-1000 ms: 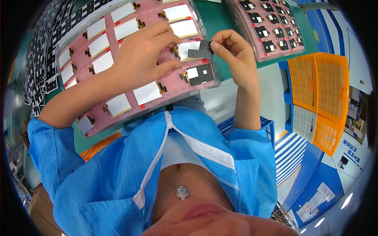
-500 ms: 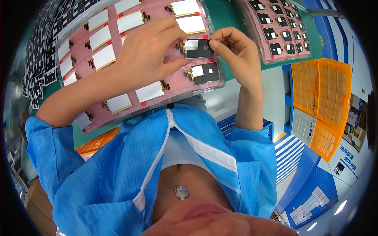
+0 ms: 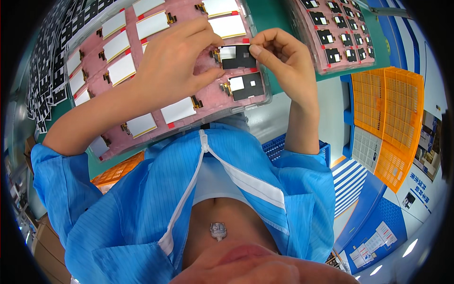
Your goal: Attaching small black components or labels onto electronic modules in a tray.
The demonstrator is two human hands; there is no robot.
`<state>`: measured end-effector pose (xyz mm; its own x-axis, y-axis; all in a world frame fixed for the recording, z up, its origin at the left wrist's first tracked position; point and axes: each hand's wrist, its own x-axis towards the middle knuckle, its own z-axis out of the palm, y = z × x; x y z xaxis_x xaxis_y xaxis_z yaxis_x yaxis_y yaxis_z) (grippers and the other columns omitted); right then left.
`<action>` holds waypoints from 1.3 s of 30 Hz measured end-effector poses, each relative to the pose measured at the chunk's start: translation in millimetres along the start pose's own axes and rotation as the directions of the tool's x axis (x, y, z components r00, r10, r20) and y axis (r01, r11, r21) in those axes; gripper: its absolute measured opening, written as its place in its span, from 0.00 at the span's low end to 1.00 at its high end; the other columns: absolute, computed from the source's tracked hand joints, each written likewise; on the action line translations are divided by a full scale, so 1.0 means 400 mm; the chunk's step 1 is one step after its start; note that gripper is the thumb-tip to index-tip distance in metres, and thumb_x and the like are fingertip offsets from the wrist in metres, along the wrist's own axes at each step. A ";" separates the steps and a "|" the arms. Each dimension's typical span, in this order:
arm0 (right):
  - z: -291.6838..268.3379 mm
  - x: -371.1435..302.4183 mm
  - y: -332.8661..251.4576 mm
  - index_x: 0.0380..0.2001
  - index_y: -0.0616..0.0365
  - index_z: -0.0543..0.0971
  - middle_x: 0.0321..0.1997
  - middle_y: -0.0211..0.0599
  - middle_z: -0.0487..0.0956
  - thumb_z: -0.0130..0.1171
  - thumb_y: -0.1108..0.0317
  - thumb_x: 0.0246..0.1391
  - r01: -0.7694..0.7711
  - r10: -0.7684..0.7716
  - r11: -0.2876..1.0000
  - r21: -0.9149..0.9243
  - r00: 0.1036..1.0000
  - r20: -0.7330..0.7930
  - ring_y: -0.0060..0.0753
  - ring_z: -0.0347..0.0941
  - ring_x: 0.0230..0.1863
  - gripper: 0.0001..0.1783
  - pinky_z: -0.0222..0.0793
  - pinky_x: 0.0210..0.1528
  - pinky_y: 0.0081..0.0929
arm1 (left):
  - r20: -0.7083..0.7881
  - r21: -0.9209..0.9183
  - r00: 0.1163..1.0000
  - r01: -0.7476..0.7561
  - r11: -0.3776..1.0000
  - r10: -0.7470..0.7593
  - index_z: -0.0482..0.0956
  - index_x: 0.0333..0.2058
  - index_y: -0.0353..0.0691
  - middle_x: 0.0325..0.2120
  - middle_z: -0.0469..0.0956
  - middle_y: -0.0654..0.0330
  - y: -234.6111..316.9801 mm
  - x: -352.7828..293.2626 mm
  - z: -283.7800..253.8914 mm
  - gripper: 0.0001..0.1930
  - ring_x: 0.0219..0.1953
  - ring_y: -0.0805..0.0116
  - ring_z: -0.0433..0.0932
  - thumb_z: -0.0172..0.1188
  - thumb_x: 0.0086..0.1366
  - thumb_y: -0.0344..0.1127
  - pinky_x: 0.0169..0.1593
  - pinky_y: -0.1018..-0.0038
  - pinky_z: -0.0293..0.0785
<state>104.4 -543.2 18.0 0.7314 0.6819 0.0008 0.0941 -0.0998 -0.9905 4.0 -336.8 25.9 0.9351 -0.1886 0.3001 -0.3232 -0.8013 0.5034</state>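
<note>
Corner panel [image 3: 247, 87] covered, neighbour [image 3: 228, 52] partly; black sheet [image 3: 236, 61] pinched in right hand [image 3: 284, 60], left hand [image 3: 177, 60] spread (white panels [image 3: 227, 27] bare).

I had my left hand [image 3: 177, 61] curved, thumb apart from the fingers; my right hand [image 3: 287, 59] pinched with thumb and forefinger.
</note>
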 end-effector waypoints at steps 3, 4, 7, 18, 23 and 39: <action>0.002 0.000 -0.002 0.33 0.64 0.77 0.29 0.25 0.77 0.61 0.74 0.52 -0.003 0.003 1.000 0.002 1.000 -0.010 0.11 0.69 0.30 0.06 0.64 0.32 0.11 | 0.004 -0.004 1.000 0.001 1.000 -0.001 0.76 0.38 0.36 0.38 0.73 0.57 0.000 0.001 -0.001 0.19 0.39 0.58 0.76 0.69 0.45 0.30 0.39 0.70 0.73; 0.003 0.000 -0.003 0.33 0.64 0.77 0.29 0.25 0.77 0.61 0.75 0.52 -0.001 0.001 1.000 0.005 1.000 -0.012 0.11 0.69 0.29 0.06 0.64 0.32 0.11 | 0.006 -0.006 1.000 0.002 1.000 -0.002 0.76 0.38 0.36 0.38 0.73 0.57 0.001 0.001 -0.001 0.19 0.39 0.58 0.76 0.69 0.45 0.30 0.39 0.70 0.73; 0.006 0.000 -0.001 0.33 0.64 0.77 0.29 0.25 0.77 0.61 0.75 0.52 0.002 -0.002 1.000 0.014 1.000 -0.019 0.10 0.69 0.29 0.05 0.65 0.32 0.10 | 0.005 0.005 1.000 0.002 1.000 -0.002 0.76 0.38 0.35 0.38 0.73 0.57 0.002 0.002 -0.002 0.19 0.38 0.59 0.76 0.69 0.45 0.30 0.39 0.70 0.73; 0.009 0.005 -0.005 0.33 0.64 0.77 0.29 0.25 0.77 0.61 0.75 0.52 0.040 -0.040 0.999 -0.024 0.999 -0.016 0.09 0.69 0.28 0.05 0.64 0.30 0.09 | -0.078 -0.039 0.997 -0.031 0.999 0.028 0.77 0.34 0.38 0.30 0.73 0.60 0.005 0.007 0.005 0.17 0.33 0.60 0.75 0.69 0.43 0.33 0.33 0.68 0.71; 0.013 0.003 -0.001 0.32 0.63 0.78 0.25 0.21 0.75 0.61 0.75 0.51 0.058 -0.060 0.996 -0.062 0.998 -0.027 0.07 0.64 0.24 0.04 0.60 0.25 0.10 | -0.072 -0.055 0.997 -0.029 0.998 0.025 0.78 0.34 0.38 0.30 0.73 0.60 0.005 0.003 0.000 0.17 0.33 0.60 0.76 0.69 0.43 0.33 0.34 0.69 0.72; 0.013 0.012 0.006 0.30 0.62 0.78 0.22 0.21 0.74 0.62 0.75 0.50 0.110 -0.117 0.985 -0.133 0.992 -0.046 0.08 0.61 0.22 0.04 0.58 0.23 0.12 | 0.026 -0.050 1.000 -0.003 0.999 0.004 0.76 0.40 0.34 0.39 0.74 0.58 -0.004 0.007 -0.006 0.19 0.38 0.63 0.77 0.68 0.47 0.29 0.40 0.74 0.73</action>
<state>104.5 -536.3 14.7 0.7455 0.6551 0.1226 0.2628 -0.1200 -0.9574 6.6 -334.7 28.0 0.9372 -0.2069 0.2806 -0.3327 -0.7713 0.5425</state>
